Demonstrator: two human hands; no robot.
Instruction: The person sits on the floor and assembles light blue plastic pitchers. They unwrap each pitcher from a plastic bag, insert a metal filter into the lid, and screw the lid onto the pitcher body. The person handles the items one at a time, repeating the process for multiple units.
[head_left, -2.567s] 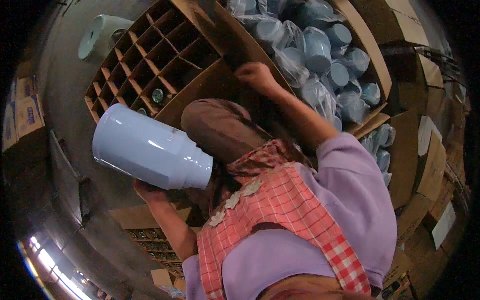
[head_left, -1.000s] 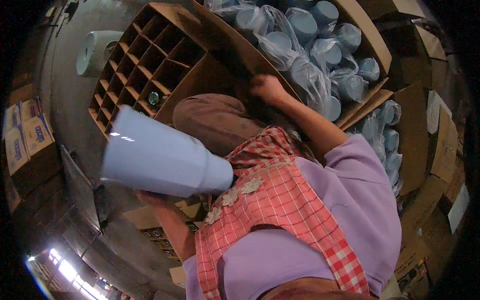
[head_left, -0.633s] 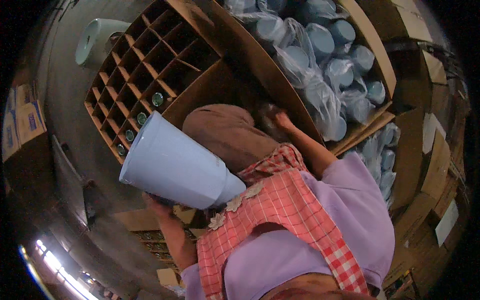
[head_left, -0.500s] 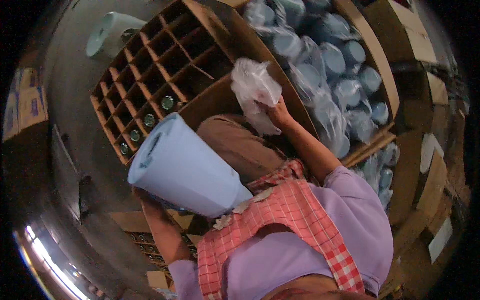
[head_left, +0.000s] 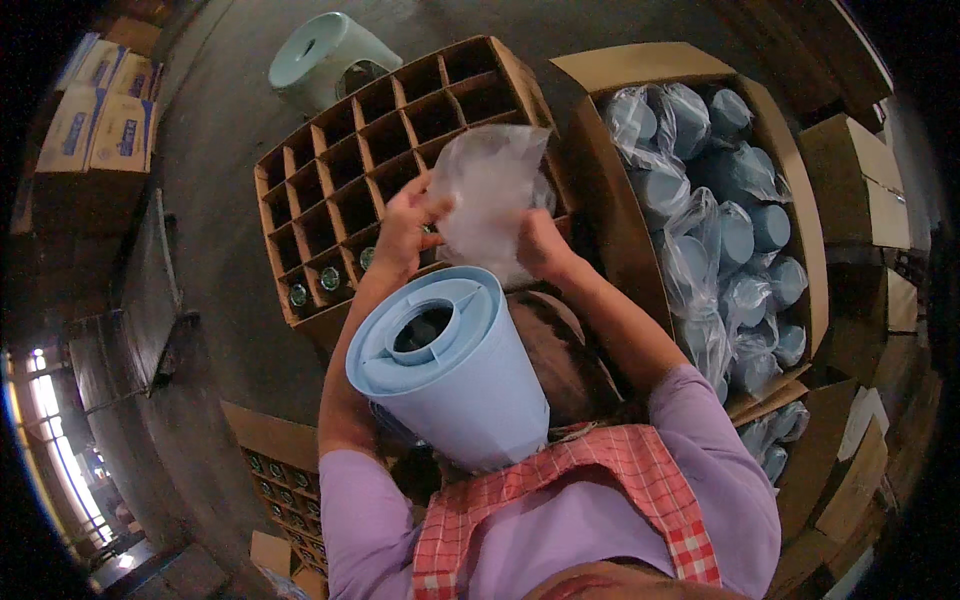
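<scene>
A clear plastic bag (head_left: 490, 185), partly blurred, is stretched between my two hands above the near side of a divided carton (head_left: 345, 135). My left hand (head_left: 406, 228) is closed on its left edge with the fingertips. On its right side my right hand (head_left: 545, 245) is closed too, its fingers smeared by motion. A light-blue tapered plastic container (head_left: 455, 375) rests tilted against my lap and apron, beside my left forearm, with neither hand on it. Its ringed end with a round hole faces up. Several glass bottle tops (head_left: 331, 278) show in the carton's near compartments.
To the right stands an open carton (head_left: 812, 230) of blue containers (head_left: 735, 235), many wrapped in clear plastic. A pale green stool (head_left: 322, 50) is beyond the divided carton. Another carton of bottles (head_left: 290, 490) lies at lower left. Stacked boxes (head_left: 100, 130) stand far left.
My left hand has left the blue container and come up to the plastic bag. The container now stands more upright on my lap. My right hand has brought the bag toward the middle.
</scene>
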